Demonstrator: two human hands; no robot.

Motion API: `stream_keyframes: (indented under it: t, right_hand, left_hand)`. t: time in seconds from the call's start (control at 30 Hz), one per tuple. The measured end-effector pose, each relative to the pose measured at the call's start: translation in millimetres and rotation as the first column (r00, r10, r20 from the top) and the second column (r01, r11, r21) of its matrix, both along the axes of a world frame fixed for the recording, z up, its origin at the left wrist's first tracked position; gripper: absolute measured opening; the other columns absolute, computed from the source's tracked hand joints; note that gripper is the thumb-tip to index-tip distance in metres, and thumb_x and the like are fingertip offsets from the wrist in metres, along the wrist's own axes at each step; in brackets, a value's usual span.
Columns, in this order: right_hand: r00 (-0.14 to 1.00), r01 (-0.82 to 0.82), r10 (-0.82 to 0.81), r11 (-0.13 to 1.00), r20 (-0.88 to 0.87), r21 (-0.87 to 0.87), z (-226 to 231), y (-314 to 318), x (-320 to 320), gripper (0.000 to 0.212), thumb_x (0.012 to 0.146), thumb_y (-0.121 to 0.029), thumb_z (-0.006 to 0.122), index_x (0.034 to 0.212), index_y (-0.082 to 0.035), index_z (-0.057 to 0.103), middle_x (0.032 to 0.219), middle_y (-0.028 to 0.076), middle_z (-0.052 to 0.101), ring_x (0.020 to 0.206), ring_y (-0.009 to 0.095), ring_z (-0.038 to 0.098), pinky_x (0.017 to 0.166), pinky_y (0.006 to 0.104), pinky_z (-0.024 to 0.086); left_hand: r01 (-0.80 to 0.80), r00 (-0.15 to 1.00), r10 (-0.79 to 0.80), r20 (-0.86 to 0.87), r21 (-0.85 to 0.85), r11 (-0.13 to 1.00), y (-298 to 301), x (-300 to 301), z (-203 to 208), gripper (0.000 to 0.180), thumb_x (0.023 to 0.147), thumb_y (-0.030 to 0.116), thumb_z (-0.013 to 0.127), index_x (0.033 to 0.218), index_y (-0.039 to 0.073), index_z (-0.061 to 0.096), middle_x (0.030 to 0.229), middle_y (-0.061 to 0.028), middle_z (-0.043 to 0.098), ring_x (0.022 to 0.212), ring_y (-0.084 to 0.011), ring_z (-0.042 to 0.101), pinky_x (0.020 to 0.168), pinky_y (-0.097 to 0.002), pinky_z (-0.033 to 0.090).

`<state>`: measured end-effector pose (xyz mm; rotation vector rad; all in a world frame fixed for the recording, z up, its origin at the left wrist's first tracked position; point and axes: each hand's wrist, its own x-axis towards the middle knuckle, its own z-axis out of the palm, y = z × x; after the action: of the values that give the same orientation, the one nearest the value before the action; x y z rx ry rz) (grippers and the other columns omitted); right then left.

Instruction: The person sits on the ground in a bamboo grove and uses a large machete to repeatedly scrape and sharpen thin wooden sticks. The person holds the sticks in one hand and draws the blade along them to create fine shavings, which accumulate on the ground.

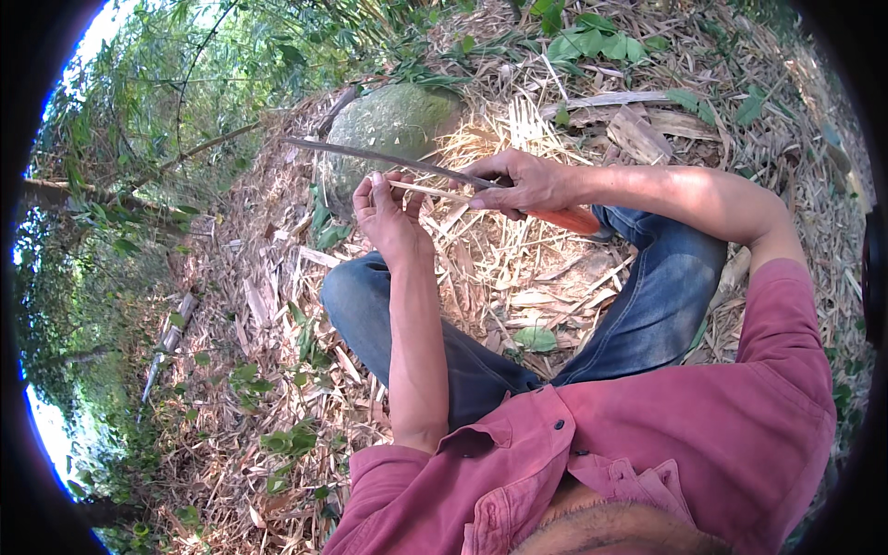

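Note:
My right hand (529, 181) is closed round a long, narrow-bladed knife (375, 157). Its dark blade points to the left, and the orange handle (566, 219) shows below my wrist. Between the thumb and fingers of my left hand (390, 215) is a thin, pale strip of wood or bamboo (433, 191). The strip runs toward my right hand, just under the blade. Whether the blade's edge touches it, I cannot tell. Where the strip's right end meets my right fingers is partly hidden. Both hands are in front of my bent knees.
A large, rounded, mossy stone (393, 120) lies just beyond my hands. Pale shavings (499, 264) cover the ground between my legs (661, 287). Split wood pieces (638, 136) lie at the far right. Dry leaves, green plants and a branch (217, 141) spread to the left.

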<state>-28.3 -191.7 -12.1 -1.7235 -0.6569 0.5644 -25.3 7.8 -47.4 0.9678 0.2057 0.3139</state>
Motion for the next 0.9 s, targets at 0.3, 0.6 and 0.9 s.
stream_keyframes:
  t: [0.3,0.6,0.9]
  right_hand:
    - [0.983,-0.002,0.006,1.000,0.185,-0.024,3,5,0,0.042,0.086,-0.023,0.065,0.121,-0.004,0.054,0.072,-0.002,0.052,0.060,0.006,0.050,0.053,0.0238,0.042]
    - [0.971,0.092,-0.089,0.996,0.222,-0.002,4,0,1,0.041,0.086,-0.020,0.063,0.122,-0.003,0.053,0.072,0.000,0.053,0.062,0.007,0.052,0.054,0.0237,0.042]
    - [0.961,0.116,-0.112,0.993,0.255,-0.003,2,2,0,0.044,0.087,-0.028,0.062,0.120,0.000,0.053,0.066,-0.001,0.052,0.053,0.005,0.051,0.048,0.0218,0.042]
  left_hand:
    - [0.090,0.996,-0.090,-0.002,-0.065,0.994,-8,-5,9,0.021,0.094,0.023,0.050,0.108,0.008,0.043,0.091,-0.0068,0.060,0.080,-0.0128,0.061,0.061,-0.0245,0.055]
    - [0.311,0.949,-0.312,-0.046,-0.030,0.950,-32,-17,3,0.016,0.095,0.022,0.050,0.096,0.007,0.054,0.085,-0.0046,0.062,0.076,-0.0099,0.063,0.061,-0.0237,0.056]
    - [0.301,0.953,-0.301,-0.029,-0.019,0.954,-25,-11,-3,0.022,0.094,0.016,0.049,0.109,0.001,0.053,0.096,-0.0101,0.062,0.087,-0.0169,0.064,0.068,-0.0275,0.057]
